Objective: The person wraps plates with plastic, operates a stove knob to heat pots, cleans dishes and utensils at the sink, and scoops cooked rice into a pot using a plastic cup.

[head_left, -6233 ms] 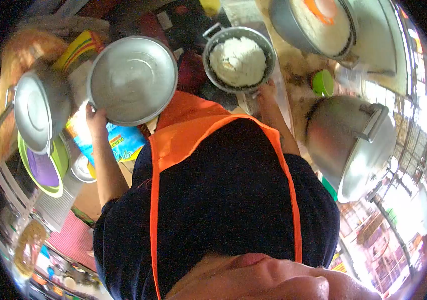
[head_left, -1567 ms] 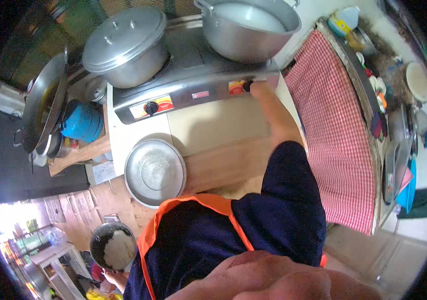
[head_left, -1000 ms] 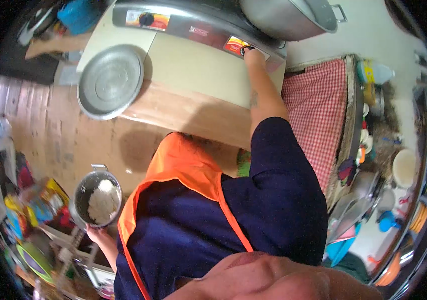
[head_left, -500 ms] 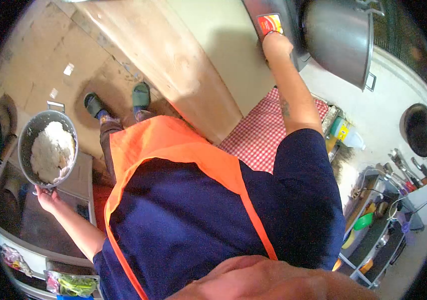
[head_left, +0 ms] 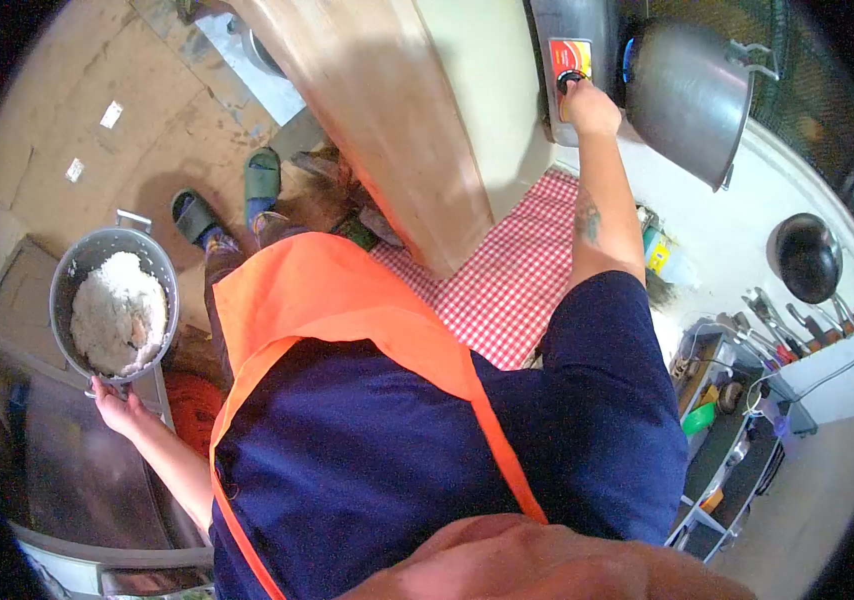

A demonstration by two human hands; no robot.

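Note:
My left hand [head_left: 119, 408] is closed on the near side handle of a grey cooking pot [head_left: 59, 298], held out at the left. Inside lies a white, rice-like mass [head_left: 122, 310], with a hollow on its right side. At the upper right, my right hand [head_left: 592, 106] is closed with its fingers on the black stove knob [head_left: 571, 80], set in a red and yellow panel on the gas stove [head_left: 559, 25]. Blue flame [head_left: 629, 62] shows beside the base of a large metal pot [head_left: 687, 95] on the burner.
A red-checked cloth [head_left: 522, 265] covers the surface below the stove, beside a wooden board [head_left: 387, 110]. A black pan [head_left: 809, 258] and several utensils [head_left: 777, 325] hang on the right wall above a shelf rack [head_left: 722, 470]. Green slippers [head_left: 262, 175] are on my feet.
Blue flame now shows at the large pot's base. My right hand remains at the knob, which is now visible. The view has shifted, and the held pot appears slightly lower and farther right.

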